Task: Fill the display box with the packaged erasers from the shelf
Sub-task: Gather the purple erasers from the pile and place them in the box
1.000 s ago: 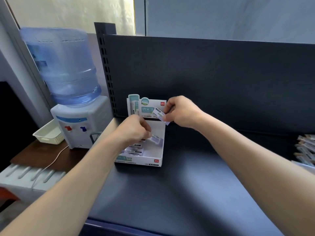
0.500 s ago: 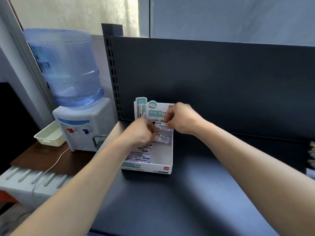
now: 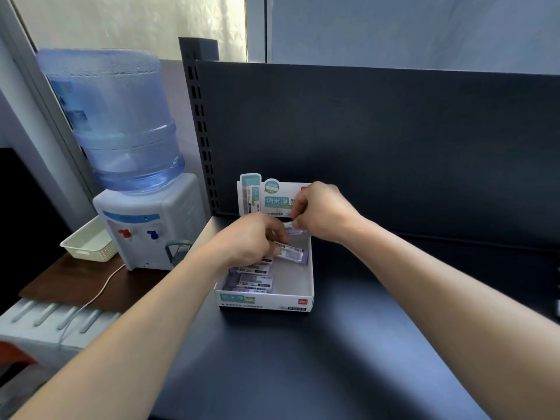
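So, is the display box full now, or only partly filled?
Partly filled. The display box holds packaged erasers along its left side; its white floor at the right front is bare.

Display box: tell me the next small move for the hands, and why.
Probably have the left hand set its eraser down on the bare right half of the display box and release. It hangs low over that floor, erasers already line the left side, and the right hand pinches a second eraser behind.

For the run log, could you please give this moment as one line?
left hand: holds near eraser | right hand: holds far eraser | box: other erasers along left side
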Motion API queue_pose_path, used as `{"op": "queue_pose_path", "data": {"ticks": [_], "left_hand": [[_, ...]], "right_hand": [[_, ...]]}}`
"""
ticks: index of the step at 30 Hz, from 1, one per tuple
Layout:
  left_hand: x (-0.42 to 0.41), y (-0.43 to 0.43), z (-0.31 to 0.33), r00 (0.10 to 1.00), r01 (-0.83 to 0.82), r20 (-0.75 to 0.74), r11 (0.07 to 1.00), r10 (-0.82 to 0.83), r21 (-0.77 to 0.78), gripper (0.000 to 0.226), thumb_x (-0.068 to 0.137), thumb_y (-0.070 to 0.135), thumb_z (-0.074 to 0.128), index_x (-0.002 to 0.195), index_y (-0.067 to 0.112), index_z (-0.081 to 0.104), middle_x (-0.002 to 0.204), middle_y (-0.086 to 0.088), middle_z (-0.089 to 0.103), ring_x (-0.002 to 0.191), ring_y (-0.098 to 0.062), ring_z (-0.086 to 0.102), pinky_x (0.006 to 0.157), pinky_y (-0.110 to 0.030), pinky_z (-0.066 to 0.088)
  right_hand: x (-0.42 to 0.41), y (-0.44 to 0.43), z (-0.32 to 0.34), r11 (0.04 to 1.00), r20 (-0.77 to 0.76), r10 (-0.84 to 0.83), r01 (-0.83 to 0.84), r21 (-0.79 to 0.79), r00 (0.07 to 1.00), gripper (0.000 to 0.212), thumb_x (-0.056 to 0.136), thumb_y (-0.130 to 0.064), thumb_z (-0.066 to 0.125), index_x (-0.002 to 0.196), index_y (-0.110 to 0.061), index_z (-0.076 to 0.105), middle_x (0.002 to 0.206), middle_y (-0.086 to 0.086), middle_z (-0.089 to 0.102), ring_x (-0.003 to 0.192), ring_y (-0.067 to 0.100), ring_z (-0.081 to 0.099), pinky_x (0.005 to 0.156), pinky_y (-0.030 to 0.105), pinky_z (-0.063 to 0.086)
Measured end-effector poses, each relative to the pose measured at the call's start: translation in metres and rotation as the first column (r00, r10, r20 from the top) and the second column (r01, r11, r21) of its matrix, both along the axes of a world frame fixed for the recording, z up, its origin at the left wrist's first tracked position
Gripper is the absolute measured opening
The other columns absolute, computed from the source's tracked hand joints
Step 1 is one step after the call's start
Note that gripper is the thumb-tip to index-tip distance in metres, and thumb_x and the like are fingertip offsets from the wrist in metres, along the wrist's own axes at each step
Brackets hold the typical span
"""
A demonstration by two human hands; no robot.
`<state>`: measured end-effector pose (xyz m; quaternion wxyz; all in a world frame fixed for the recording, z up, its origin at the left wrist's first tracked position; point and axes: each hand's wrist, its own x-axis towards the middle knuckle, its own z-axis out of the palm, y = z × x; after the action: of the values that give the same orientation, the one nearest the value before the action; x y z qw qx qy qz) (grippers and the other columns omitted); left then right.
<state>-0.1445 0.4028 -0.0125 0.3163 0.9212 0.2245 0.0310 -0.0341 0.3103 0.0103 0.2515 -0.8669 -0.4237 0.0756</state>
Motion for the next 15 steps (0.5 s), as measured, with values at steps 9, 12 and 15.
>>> {"op": "queue_pose_path", "data": {"ticks": [9, 12, 15], "left_hand": [[-0.0001, 0.0029, 0.0022, 0.998, -0.028, 0.05, 0.998, 0.03, -0.049, 0.013, 0.089, 0.006, 0.055, 0.096, 0.016, 0.059, 0.077, 0.005, 0.055, 0.064, -0.013, 0.054, 0.053, -0.02, 0.042], [-0.0004, 0.0031, -0.0003, 0.997, -0.047, 0.055, 0.996, 0.052, -0.079, 0.009, 0.086, 0.007, 0.06, 0.089, 0.015, 0.058, 0.071, 0.001, 0.059, 0.048, -0.011, 0.052, 0.049, -0.021, 0.044], [-0.0003, 0.0023, -0.0015, 0.997, -0.047, 0.064, 0.996, 0.052, -0.072, 0.014, 0.082, 0.007, 0.065, 0.078, 0.017, 0.056, 0.064, -0.003, 0.059, 0.043, -0.011, 0.049, 0.048, -0.023, 0.044]], "right_hand": [[-0.0034, 0.0053, -0.0002, 1.0, -0.07, 0.011, -0.01, 0.022, 0.997, 0.013, 0.078, 0.001, 0.067, 0.077, -0.013, 0.068, 0.091, 0.006, 0.063, 0.077, 0.021, 0.061, 0.067, 0.028, 0.052], [-0.0043, 0.0054, 0.0002, 1.0, -0.103, 0.019, -0.018, 0.013, 0.995, 0.015, 0.079, 0.004, 0.064, 0.086, -0.006, 0.073, 0.087, 0.004, 0.062, 0.076, 0.018, 0.06, 0.071, 0.029, 0.056], [-0.0037, 0.005, -0.0009, 1.0, -0.103, 0.0, -0.003, -0.025, 0.995, 0.016, 0.079, 0.006, 0.064, 0.085, -0.006, 0.074, 0.078, 0.003, 0.06, 0.072, 0.02, 0.06, 0.076, 0.032, 0.058]]}}
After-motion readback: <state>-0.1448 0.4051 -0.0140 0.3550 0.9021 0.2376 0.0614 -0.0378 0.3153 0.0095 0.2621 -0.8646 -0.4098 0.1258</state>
